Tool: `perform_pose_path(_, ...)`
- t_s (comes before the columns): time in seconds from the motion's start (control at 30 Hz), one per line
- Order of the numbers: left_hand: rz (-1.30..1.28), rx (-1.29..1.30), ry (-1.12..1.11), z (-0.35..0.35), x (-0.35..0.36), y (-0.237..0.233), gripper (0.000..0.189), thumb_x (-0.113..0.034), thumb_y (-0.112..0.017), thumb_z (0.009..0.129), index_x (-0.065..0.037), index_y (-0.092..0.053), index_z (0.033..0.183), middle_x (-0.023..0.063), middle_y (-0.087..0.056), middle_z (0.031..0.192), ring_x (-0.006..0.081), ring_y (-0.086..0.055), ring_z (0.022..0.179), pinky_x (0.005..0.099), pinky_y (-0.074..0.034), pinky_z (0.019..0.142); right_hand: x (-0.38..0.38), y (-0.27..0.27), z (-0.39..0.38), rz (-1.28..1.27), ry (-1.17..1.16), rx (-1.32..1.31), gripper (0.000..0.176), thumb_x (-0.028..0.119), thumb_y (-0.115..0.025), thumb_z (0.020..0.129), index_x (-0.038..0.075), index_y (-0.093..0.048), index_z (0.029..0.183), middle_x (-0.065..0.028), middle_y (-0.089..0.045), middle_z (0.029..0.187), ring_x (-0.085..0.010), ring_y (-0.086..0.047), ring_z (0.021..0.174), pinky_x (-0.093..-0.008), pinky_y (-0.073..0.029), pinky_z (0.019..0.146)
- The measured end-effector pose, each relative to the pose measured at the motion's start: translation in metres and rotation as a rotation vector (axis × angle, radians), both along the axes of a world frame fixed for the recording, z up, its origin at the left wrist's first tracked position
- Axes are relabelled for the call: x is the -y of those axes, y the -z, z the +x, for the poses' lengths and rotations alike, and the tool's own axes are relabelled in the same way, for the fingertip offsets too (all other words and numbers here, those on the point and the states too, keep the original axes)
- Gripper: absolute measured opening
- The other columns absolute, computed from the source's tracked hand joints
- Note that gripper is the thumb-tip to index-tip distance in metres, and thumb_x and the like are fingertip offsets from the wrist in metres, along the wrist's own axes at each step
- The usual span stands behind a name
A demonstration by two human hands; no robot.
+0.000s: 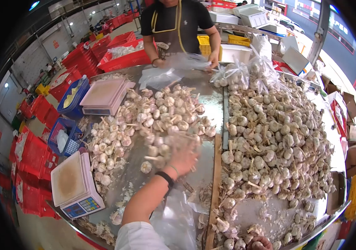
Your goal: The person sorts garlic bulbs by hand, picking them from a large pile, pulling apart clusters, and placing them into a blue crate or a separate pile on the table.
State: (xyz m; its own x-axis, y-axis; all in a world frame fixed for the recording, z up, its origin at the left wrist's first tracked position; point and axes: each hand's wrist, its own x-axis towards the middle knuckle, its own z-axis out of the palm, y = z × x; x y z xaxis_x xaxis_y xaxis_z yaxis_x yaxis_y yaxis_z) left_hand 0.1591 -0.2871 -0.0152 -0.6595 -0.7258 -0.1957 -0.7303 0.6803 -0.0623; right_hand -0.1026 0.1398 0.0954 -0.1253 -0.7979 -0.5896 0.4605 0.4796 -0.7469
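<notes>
My left hand [183, 157] reaches over the middle of the metal table, its fingers smeared by motion against several garlic bulbs [161, 146] that are blurred too. A dark band and a thin green one circle that wrist. One loose garlic bulb [146, 167] lies just left of the hand. Under my left forearm is a clear plastic bag [176, 218]. At the bottom edge, my right hand [260, 243] is only partly in view, its fingers curled beside garlic bulbs; what they hold, if anything, is hidden. A large garlic heap [273, 129] spreads beyond it.
A wooden strip [214, 191] divides the table. Two scales, one near [76, 183] and one far [105, 93], stand left by blue baskets [65, 135]. Across the table a person [178, 29] handles clear plastic bags [161, 77]. Bagged garlic [265, 73] sits at the back right.
</notes>
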Motion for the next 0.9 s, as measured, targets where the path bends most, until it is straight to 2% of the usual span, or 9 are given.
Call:
perform_pose_path(0.07,-0.190,0.029,-0.192,0.015,0.023,-0.006,0.043,-0.042,-0.046,0.098,-0.027,-0.056,0.136,0.0128,-0.037,0.154,0.0358,-0.034,0.142,0.0701,-0.025,0.107,-0.011,-0.009,-0.003,0.060,0.062,-0.091,0.027,0.020,-0.064,0.095,0.004,-0.059,0.116,-0.0024,-0.059,0.089,-0.0109,-0.056,0.079,-0.0252,-0.048,0.072)
perform_pose_path(0.13,-0.115,-0.252,-0.459,0.055,0.056,0.026,0.044,-0.026,-0.055,0.089,-0.014,-0.061,0.130,0.0189,-0.057,0.132,0.0378,-0.055,0.121,0.0522,-0.048,0.095,-0.037,0.008,-0.014,-0.112,0.086,-0.128,0.037,0.030,-0.072,0.084,0.001,-0.062,0.106,-0.0067,-0.062,0.086,-0.0195,-0.060,0.085,-0.0324,-0.049,0.076)
perform_pose_path(0.17,0.115,0.017,-0.594,0.057,0.072,0.014,0.047,-0.021,-0.058,0.084,-0.006,-0.060,0.129,0.0229,-0.060,0.127,0.0401,-0.052,0.124,0.0528,-0.046,0.099,-0.053,0.013,-0.017,-0.104,0.149,-0.132,0.038,0.030,-0.072,0.083,0.000,-0.064,0.106,-0.0062,-0.063,0.089,-0.0176,-0.060,0.087,-0.0314,-0.048,0.079)
perform_pose_path(0.2,0.011,-0.256,-0.621,0.056,0.057,0.001,0.050,-0.013,-0.059,0.084,-0.003,-0.056,0.133,0.0277,-0.055,0.131,0.0420,-0.050,0.126,0.0511,-0.044,0.103,-0.063,-0.001,-0.018,-0.059,0.125,-0.246,0.038,0.029,-0.070,0.083,0.000,-0.064,0.107,-0.0066,-0.063,0.091,-0.0168,-0.060,0.088,-0.0306,-0.048,0.080)
perform_pose_path(0.3,-0.251,-0.474,-0.334,0.040,0.009,-0.011,0.047,-0.016,-0.067,0.089,-0.001,-0.053,0.131,0.0247,-0.034,0.152,0.0435,-0.041,0.135,0.0484,-0.039,0.108,-0.116,0.000,-0.024,-0.009,0.289,-0.219,0.040,0.030,-0.067,0.087,0.001,-0.061,0.114,-0.0065,-0.064,0.094,-0.0164,-0.061,0.089,-0.0298,-0.048,0.078)
perform_pose_path(0.5,0.230,-0.835,0.124,-0.056,-0.181,-0.047,0.019,-0.011,-0.067,0.087,-0.003,-0.065,0.104,0.0150,-0.064,0.111,0.0342,-0.060,0.108,0.0433,-0.046,0.096,-0.212,0.047,-0.027,-0.234,0.795,0.090,0.040,0.036,-0.063,0.095,0.003,-0.060,0.118,-0.0102,-0.066,0.102,-0.0198,-0.064,0.090,-0.0347,-0.053,0.082)
perform_pose_path(0.63,0.292,-0.842,0.553,-0.125,-0.279,-0.050,0.017,-0.007,-0.068,0.081,-0.008,-0.066,0.098,0.0110,-0.063,0.096,0.0316,-0.060,0.092,0.0456,-0.047,0.080,-0.283,0.111,-0.041,-0.187,1.308,0.373,0.038,0.039,-0.063,0.096,0.004,-0.061,0.112,-0.0112,-0.067,0.104,-0.0230,-0.065,0.090,-0.0375,-0.056,0.077)
perform_pose_path(0.77,0.383,-0.661,0.557,-0.178,-0.325,-0.041,0.028,-0.008,-0.068,0.079,-0.010,-0.067,0.107,0.0122,-0.061,0.100,0.0342,-0.059,0.095,0.0457,-0.048,0.085,-0.352,0.182,-0.073,-0.153,1.901,0.406,0.044,0.037,-0.060,0.098,0.001,-0.053,0.121,-0.0137,-0.060,0.114,-0.0275,-0.063,0.097,-0.0410,-0.057,0.089)
perform_pose_path(0.9,0.317,-0.431,0.482,-0.202,-0.331,-0.009,0.039,-0.011,-0.067,0.078,-0.012,-0.064,0.116,0.0143,-0.056,0.104,0.0357,-0.057,0.100,0.0460,-0.048,0.088,-0.367,0.197,-0.103,-0.151,1.840,0.422,0.034,0.023,-0.057,0.100,-0.001,-0.051,0.123,-0.0194,-0.061,0.116,-0.0294,-0.064,0.099,-0.0350,-0.056,0.090)
